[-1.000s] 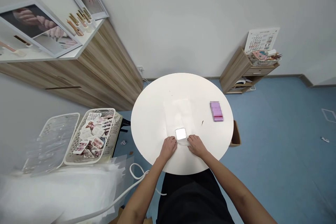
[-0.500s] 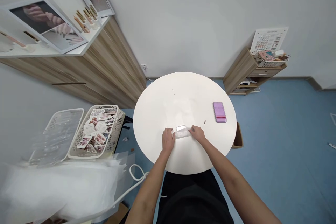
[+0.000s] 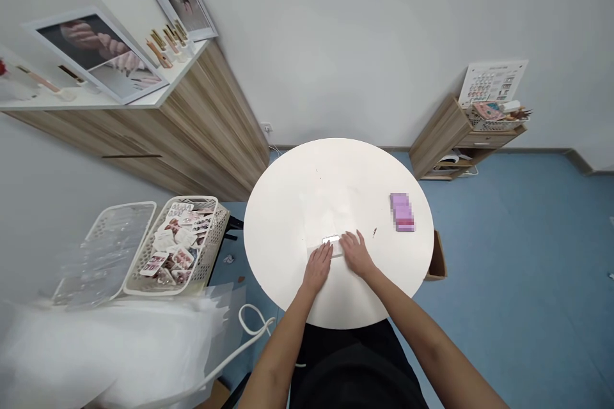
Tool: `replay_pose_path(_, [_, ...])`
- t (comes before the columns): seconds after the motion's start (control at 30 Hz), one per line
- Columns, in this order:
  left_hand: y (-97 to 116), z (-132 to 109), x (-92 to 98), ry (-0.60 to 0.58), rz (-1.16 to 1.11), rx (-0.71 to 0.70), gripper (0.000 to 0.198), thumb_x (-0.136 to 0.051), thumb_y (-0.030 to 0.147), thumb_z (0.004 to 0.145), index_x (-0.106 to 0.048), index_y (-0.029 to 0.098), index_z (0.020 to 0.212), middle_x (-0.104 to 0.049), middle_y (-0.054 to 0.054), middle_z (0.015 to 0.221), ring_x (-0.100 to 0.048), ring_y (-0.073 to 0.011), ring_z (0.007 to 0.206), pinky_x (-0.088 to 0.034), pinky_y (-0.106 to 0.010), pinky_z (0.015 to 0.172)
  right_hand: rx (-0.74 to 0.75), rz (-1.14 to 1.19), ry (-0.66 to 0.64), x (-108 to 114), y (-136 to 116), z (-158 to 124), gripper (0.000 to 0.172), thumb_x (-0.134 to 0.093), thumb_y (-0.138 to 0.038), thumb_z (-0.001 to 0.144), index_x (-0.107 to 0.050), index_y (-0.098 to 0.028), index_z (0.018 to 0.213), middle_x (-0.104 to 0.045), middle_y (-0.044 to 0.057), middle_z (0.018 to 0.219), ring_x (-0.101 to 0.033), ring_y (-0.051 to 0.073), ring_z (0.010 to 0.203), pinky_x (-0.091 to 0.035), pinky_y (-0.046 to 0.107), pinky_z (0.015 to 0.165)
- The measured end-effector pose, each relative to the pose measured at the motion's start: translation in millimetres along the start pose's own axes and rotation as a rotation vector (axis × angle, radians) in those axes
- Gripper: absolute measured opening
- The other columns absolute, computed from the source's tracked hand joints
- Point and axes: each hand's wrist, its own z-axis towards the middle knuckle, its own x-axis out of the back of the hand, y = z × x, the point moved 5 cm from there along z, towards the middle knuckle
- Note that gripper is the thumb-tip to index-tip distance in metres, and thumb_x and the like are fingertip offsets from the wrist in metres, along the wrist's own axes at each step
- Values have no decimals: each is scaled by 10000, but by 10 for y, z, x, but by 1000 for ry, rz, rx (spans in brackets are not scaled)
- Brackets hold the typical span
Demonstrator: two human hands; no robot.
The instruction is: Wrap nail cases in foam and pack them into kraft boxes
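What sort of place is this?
Probably a nail salon or nail-art studio. Framed close-ups of manicured nails stand on the wall shelf, a nail-design chart is propped on the small shelf unit, and a mesh basket holds carded nail sets.

Person, own body: left hand (image 3: 317,270) and right hand (image 3: 357,254), both bare, ungloved, fingers uncovered. Left forearm (image 3: 283,345) and right forearm (image 3: 422,339), likewise bare, long and slender. Body covering: one plain black garment (image 3: 355,370), matte, exact cut indistinct
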Motion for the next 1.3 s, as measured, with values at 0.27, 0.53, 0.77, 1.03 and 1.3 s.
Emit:
replay_pose_path(0.27, [-90,194,193,43,-48,-110,618,-424,54,810,-420,181,1415,-523,-121,1415,-497,-274,1286,-411,-468,1036,133,-42,-7,-167,-164,45,458,-416,-79,881,-498,-134,1328,-541,155,1373,-410,281,1335,-132,568,1170])
replay_pose_path(0.53, [-72,188,437,47,-129,-83,440,-468,106,789,-487,210,1217,-558,-118,1308,-643,-246,994,-530,-398,838,71,38,-224,2,-122,187,287,-445,-39,830,-577,-157,1056,-642,107,1098,-610,213,962,-477,347,867])
replay_pose_path(0.77, [-53,109,558,-34,-332,-29,192,-448,219,893,-528,251,1064,-623,-33,947,-612,-211,857,-485,-326,753,-6,145,-276,133,-32,39,215,-442,-101,884,-563,-195,1034,-595,49,1038,-577,136,735,-397,246,628])
replay_pose_path(1.03, [-451,481,537,-58,-500,235,181,-523,343,895,-609,273,1038,-670,-4,971,-597,-200,905,-452,-316,818,-70,137,-229,169,100,478,212,-524,-145,860,-578,-186,1061,-643,64,996,-554,203,930,-383,310,847])
replay_pose_path(1.3, [-485,683,315,-6,-248,328,235,-541,330,894,-670,265,1079,-645,-65,1030,-530,-266,1041,-398,-426,925,-179,97,-219,-52,240,605,278,-573,-231,815,-614,-172,1083,-561,114,1191,-431,267,1134,-357,387,944])
